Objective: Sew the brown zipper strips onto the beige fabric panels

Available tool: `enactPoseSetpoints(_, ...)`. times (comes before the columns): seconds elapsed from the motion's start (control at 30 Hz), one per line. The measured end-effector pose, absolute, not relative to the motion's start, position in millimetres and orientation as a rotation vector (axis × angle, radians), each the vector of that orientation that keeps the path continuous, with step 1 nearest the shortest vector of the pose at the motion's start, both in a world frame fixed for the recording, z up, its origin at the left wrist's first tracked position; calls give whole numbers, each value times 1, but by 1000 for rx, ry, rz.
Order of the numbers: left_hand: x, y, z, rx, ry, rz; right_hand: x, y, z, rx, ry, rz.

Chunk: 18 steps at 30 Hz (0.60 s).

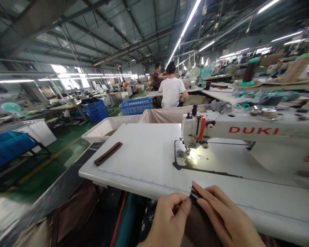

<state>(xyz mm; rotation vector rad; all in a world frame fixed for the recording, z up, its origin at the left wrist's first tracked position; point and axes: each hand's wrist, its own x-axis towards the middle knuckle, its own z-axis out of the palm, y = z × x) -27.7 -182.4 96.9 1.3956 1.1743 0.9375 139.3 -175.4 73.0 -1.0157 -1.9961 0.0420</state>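
Both hands meet at the front edge of the white sewing table (pixel 149 147), at the upper end of a dark brown piece of fabric (pixel 195 223). My left hand (pixel 170 216) pinches its left side between thumb and bent fingers. With fingers fairly straight, my right hand (pixel 218 209) grips the same end from the right. The fabric hangs down between the wrists, and its lower part is out of view. Beyond the hands stands a white sewing machine (pixel 247 127), its needle area lit. A narrow dark brown strip with a slit (pixel 108 154) lies on the table's left side.
A white bin (pixel 100 129) and a blue basket (pixel 136 106) stand past the table. Brown fabric (pixel 69 212) hangs at lower left. A person in a white shirt (pixel 170 91) sits ahead. A thread cone (pixel 250 72) rises behind the machine.
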Motion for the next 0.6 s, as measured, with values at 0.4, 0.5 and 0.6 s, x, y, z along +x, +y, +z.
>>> enactPoseSetpoints(0.4, -30, -183, 97, 1293, 1115, 984, 155, -184, 84, -1010, -2026, -104)
enactPoseSetpoints(0.5, -28, -183, 99, 1279, 1118, 990, 153, -186, 83, -1013, -2061, -217)
enactPoseSetpoints(0.6, -26, -183, 100, 1298, 1095, 1015, 148, -185, 86, -997, -2028, -298)
